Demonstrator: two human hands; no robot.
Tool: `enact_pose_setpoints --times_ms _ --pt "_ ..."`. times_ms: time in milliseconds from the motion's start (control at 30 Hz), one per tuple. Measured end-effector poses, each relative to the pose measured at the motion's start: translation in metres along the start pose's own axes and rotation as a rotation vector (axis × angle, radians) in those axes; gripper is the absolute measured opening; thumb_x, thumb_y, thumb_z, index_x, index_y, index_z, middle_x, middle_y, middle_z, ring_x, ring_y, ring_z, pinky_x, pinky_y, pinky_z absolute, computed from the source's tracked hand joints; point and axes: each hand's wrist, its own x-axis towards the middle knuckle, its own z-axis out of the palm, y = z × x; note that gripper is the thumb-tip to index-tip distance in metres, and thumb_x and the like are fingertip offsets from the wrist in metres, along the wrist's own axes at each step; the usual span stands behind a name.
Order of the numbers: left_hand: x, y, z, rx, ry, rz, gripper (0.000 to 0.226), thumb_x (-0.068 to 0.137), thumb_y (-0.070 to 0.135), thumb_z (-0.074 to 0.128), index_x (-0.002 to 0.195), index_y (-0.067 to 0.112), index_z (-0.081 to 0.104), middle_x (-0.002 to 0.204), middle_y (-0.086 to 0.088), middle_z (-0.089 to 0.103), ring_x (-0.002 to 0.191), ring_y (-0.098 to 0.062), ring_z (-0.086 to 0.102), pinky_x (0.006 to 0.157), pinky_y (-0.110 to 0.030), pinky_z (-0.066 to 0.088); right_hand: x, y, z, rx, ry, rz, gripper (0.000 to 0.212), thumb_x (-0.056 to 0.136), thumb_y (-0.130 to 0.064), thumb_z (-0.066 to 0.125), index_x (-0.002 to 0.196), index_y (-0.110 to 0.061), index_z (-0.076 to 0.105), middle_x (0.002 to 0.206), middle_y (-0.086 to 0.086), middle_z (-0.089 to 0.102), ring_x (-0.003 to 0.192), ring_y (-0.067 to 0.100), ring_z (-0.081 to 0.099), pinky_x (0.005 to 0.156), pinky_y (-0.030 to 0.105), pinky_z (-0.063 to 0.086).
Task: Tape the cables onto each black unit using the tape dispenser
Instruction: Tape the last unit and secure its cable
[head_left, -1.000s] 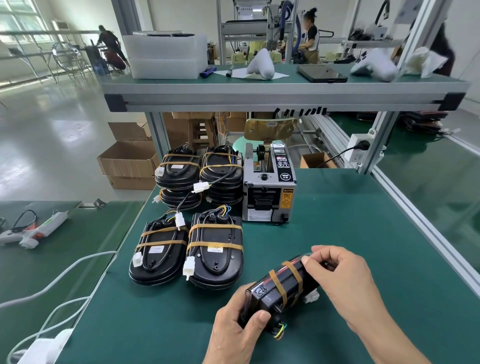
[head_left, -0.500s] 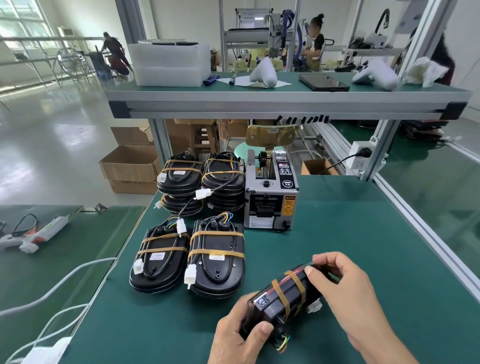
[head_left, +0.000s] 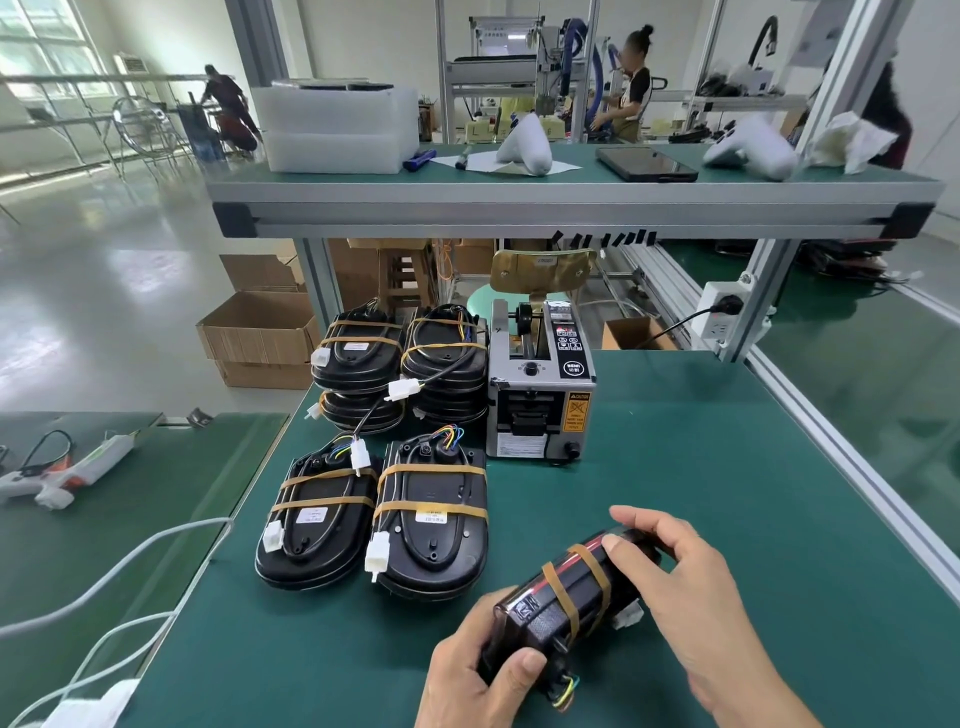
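A black unit (head_left: 558, 603) with two tan tape bands lies tilted on its side near the table's front edge. My left hand (head_left: 475, 675) grips its near end, thumb on top. My right hand (head_left: 675, 587) holds its far end, fingers curled over it and thumb pressing near a band. Coloured wires hang from the near end. Two taped black units (head_left: 317, 525) (head_left: 431, 519) lie flat to the left, white connectors beside them. Behind them stand two stacks of taped units (head_left: 358, 353) (head_left: 447, 358). The grey tape dispenser (head_left: 540, 384) sits right of the stacks.
The green table (head_left: 727, 493) has an aluminium rail on its right edge. An overhead shelf (head_left: 545, 202) carries foam blocks and a tablet. White cables (head_left: 130, 587) run at the front left. A power socket (head_left: 722, 312) hangs on the right post. Cardboard boxes stand on the floor behind.
Both hands have kept hold of the unit and turned it slightly. My right thumb has slid along its top towards the tape band. The view has shifted a little.
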Motion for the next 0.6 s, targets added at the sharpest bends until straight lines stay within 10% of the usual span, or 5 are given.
enact_pose_setpoints --times_ms 233,600 --pt "-0.0005 -0.0043 0.0008 0.016 -0.002 0.025 0.047 0.083 0.054 0.074 0.129 0.051 0.068 0.106 0.005 0.082 0.097 -0.013 0.077 0.086 -0.024 0.058 0.0021 0.0033 0.0003 0.043 -0.028 0.003 0.023 0.092 -0.016 0.075 0.098 -0.038 0.079 0.099 -0.028 0.063 0.095 -0.009 0.062 0.059 0.004 0.048" --pt "-0.0014 -0.0015 0.0028 0.018 0.008 0.02 0.045 0.083 0.055 0.074 0.128 0.049 0.069 0.107 0.005 0.081 0.097 -0.01 0.077 0.084 -0.019 0.056 0.0091 0.0072 0.0064 0.057 0.041 0.037 0.04 0.103 -0.011 0.055 0.09 -0.042 0.078 0.104 -0.017 0.069 0.101 0.004 0.062 0.085 0.024 0.043"
